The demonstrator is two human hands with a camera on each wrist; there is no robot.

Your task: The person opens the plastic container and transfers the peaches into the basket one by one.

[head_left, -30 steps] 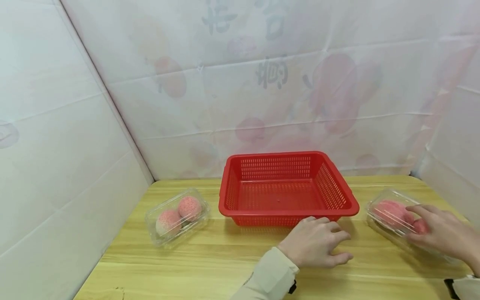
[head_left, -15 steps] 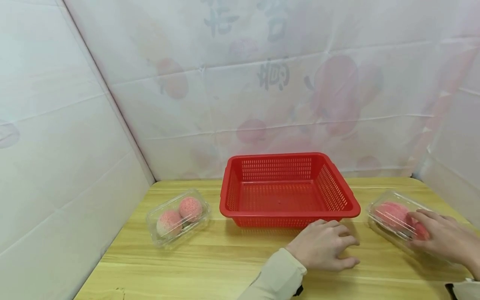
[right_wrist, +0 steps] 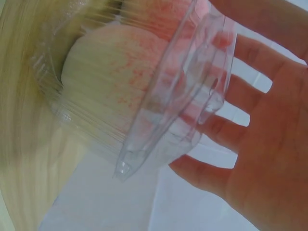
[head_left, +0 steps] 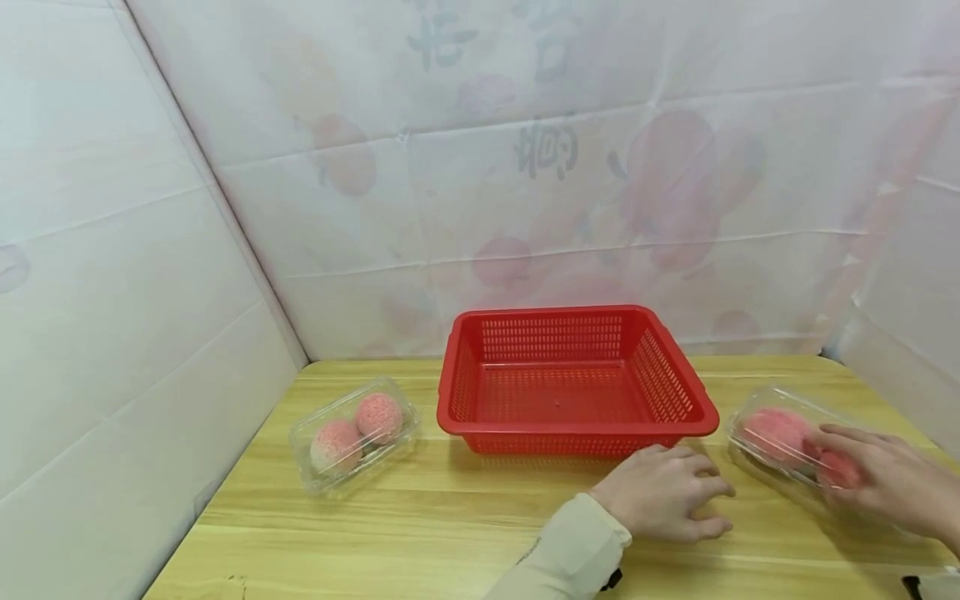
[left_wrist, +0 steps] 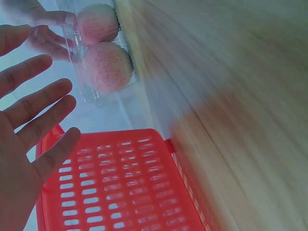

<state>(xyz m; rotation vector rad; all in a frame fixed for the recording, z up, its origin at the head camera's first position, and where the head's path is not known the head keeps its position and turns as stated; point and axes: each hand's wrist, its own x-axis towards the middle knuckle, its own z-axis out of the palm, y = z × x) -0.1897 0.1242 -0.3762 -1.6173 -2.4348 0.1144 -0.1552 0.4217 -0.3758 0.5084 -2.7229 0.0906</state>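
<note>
At the right of the head view, my right hand [head_left: 892, 485] grips the near end of a clear plastic box [head_left: 776, 435] holding two pink-and-white, peach-like balls. In the right wrist view, the fingers [right_wrist: 250, 91] lie along the box's clear rim [right_wrist: 159, 101], and the box looks tilted. My left hand [head_left: 666, 493] hovers in front of the red basket's right corner, apart from the box. Its fingers [left_wrist: 41, 101] are spread and hold nothing in the left wrist view. The far end of the box faces it.
A red perforated plastic basket [head_left: 577, 427] stands at the middle back of the wooden table [head_left: 390, 542]. To its left lies a second clear box [head_left: 352, 442] with two similar balls. White printed sheets [head_left: 450, 208] wall in the back and sides.
My left hand has moved right, towards the right-hand box. The right hand has closed further over that box, which has shifted slightly left. The basket and left-hand box stay put.
</note>
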